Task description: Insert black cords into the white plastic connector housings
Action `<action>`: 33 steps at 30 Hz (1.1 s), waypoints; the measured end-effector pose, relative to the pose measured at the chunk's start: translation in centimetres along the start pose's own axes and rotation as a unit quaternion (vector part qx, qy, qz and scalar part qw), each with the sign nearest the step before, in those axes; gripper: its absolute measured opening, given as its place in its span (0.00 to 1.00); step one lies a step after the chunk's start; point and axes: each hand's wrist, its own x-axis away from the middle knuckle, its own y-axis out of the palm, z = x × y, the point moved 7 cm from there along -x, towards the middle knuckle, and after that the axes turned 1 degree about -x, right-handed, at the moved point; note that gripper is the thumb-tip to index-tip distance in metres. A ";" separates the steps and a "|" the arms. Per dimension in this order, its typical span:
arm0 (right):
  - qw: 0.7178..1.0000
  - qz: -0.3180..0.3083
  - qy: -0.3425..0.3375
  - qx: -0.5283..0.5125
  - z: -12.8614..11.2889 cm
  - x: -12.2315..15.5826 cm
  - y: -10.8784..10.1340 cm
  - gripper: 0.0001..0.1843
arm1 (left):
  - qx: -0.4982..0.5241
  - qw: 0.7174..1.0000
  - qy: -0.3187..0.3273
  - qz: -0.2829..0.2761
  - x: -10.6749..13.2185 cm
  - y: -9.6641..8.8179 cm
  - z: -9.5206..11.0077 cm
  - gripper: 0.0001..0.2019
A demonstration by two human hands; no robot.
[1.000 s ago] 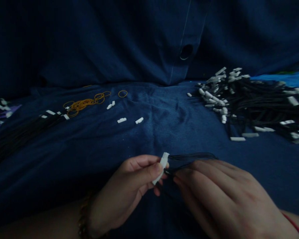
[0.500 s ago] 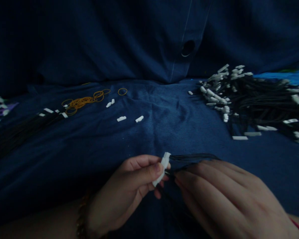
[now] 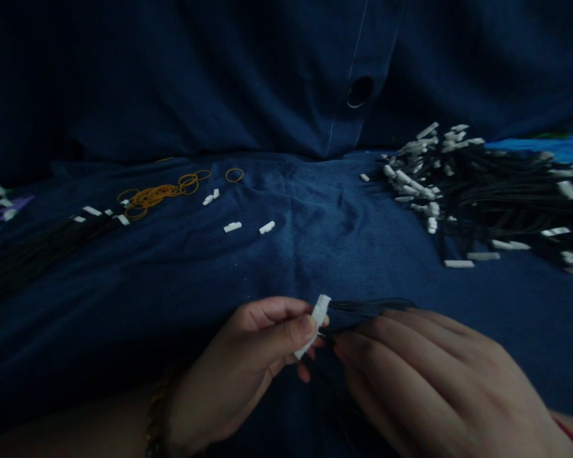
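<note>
Between the thumb and fingers of my left hand [image 3: 262, 353] is a white wire connector [image 3: 321, 310], tilted with its upper end to the right. Several thin black wires [image 3: 367, 306] run from its upper end toward the right and pass behind my right hand [image 3: 420, 369]. My right hand is closed, its fingertips pinching a black wire [image 3: 328, 332] whose bright metal tip is at the connector's right side. Whether that tip is inside the connector I cannot tell. More dark wires hang below the connector, hard to make out.
Three small white connectors [image 3: 232, 226] lie loose on the dark blue cloth [image 3: 315, 210]. Orange rubber bands [image 3: 160, 194] are heaped at the left, by black wires with white ends [image 3: 52, 245]. A large pile of black wires with white connectors [image 3: 496, 184] lies at the right.
The connector has shifted slightly to the right in my left hand, with its wires. My right hand has barely moved. Everything on the cloth stays as it was.
</note>
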 end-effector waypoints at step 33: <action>0.999 -0.033 0.020 0.019 1.8 0.8 -0.8 0.14 | -0.087 0.992 0.048 0.079 0.0 -0.8 0.8 0.08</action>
